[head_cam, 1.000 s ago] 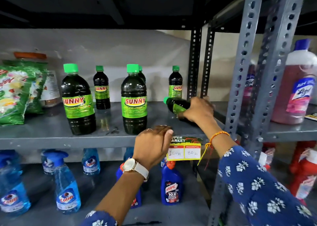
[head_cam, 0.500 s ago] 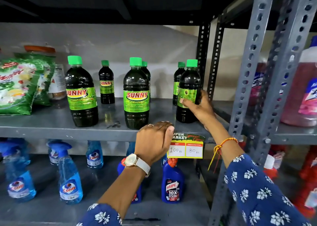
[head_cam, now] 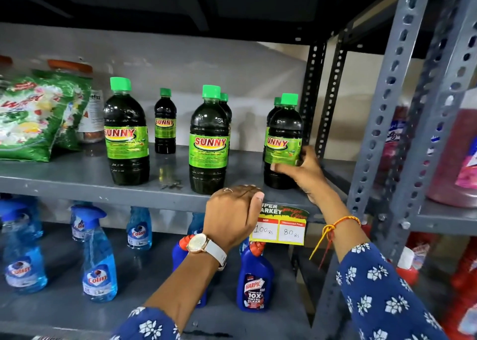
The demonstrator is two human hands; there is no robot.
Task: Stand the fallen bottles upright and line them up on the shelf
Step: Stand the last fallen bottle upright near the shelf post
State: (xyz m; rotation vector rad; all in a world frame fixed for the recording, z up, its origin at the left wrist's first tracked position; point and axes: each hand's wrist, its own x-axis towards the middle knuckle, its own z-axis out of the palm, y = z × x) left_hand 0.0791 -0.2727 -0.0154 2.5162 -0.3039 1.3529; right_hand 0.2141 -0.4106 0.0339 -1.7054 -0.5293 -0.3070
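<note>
Several dark Sunny bottles with green caps stand upright on the grey shelf (head_cam: pixel 77 182). Along the front are a left bottle (head_cam: pixel 126 133), a middle bottle (head_cam: pixel 209 140) and a right bottle (head_cam: pixel 282 135). My right hand (head_cam: pixel 304 171) is wrapped around the right bottle's lower half and label, with its base on the shelf. Smaller bottles stand behind: one at the back (head_cam: pixel 165 122), one hidden behind the middle bottle, one behind the right bottle. My left hand (head_cam: pixel 232 215) rests curled on the shelf's front edge, holding nothing.
Green detergent packets (head_cam: pixel 33 117) lie at the shelf's left. A price tag (head_cam: pixel 280 226) hangs from the edge. Blue Colin sprays (head_cam: pixel 99 264) and Harpic bottles (head_cam: pixel 254 283) fill the lower shelf. A perforated metal upright (head_cam: pixel 382 107) and pink bottles (head_cam: pixel 459 153) stand on the right.
The right bottle lay on its side a second ago; my right hand raised it upright and has turned it so the label faces forward. My left hand has stayed on the edge.
</note>
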